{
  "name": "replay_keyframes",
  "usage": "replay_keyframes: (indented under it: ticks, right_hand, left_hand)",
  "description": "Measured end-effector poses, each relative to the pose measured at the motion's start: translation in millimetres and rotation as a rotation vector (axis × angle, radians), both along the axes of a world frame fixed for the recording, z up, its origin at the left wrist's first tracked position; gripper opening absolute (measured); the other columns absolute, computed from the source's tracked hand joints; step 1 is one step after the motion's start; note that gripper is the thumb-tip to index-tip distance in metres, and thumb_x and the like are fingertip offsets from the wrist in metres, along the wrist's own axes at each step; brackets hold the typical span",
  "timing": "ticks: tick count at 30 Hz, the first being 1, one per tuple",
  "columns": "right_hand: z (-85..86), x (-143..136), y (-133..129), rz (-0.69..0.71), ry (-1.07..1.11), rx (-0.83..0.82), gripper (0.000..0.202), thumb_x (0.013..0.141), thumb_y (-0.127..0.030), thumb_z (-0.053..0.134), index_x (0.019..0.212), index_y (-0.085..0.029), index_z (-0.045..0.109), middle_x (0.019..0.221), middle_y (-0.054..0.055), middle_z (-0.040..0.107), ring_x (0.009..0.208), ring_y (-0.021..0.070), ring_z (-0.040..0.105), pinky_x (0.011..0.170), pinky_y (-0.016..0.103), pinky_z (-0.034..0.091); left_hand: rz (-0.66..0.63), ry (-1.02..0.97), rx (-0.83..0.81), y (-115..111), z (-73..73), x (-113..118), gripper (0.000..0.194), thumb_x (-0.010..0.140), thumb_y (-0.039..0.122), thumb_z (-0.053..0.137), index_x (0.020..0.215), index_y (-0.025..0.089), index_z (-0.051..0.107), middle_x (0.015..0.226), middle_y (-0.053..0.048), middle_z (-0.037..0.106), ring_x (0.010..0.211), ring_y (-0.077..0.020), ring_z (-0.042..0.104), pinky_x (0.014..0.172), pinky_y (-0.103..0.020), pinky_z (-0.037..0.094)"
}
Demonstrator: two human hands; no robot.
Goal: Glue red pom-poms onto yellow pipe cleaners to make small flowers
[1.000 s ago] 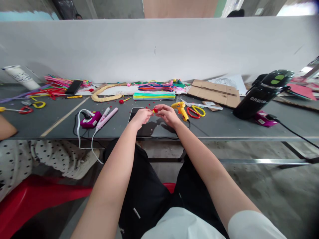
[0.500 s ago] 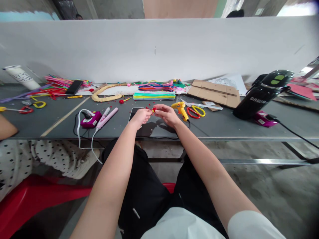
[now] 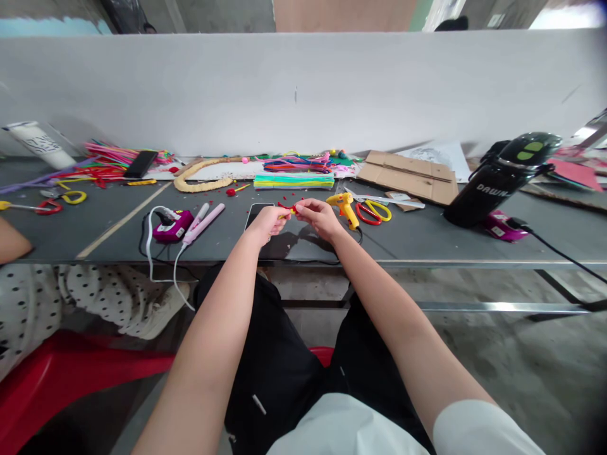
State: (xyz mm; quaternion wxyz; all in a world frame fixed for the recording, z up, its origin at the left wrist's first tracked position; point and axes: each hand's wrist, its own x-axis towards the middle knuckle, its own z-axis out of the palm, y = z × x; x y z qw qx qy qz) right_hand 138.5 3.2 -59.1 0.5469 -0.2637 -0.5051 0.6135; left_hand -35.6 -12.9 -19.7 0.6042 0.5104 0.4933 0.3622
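Over the table (image 3: 408, 237), a small red-and-yellow piece (image 3: 293, 211) is held near the phone (image 3: 255, 213). Its yellow part is pinched by the fingers of the left hand (image 3: 268, 222), and its red part is gripped by those of the right hand (image 3: 318, 216) (how firmly cannot be told, as most of it is covered). The piece could be bent or pulled apart if the hands are drawn in different directions, or dropped among the red scraps (image 3: 281, 205) if either grip is loosened. Just beyond the right hand, the glue gun (image 3: 347, 208) could be knocked by a sideways sweep, and the fingers could be burned if it is hot.
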Motion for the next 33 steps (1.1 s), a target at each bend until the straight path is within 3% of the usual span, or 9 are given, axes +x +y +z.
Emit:
replay_keyframes:
  ticks: [33]
  right_hand:
    - [-3.6,-0.9,2.6,-0.030,-0.084,0.007,0.041,0.059,-0.050,0.092,0.079,-0.019,0.075,0.075,0.001,0.071,0.071,0.0135,0.063,0.075,0.030,0.054]
  left_hand:
    - [0.038,0.049,0.060,-2.1,-1.7,0.3,0.017,0.077,0.024,0.061,0.064,0.018,0.052,0.048,0.009,0.026,0.037,-0.0046,0.021,0.039,-0.023,0.013]
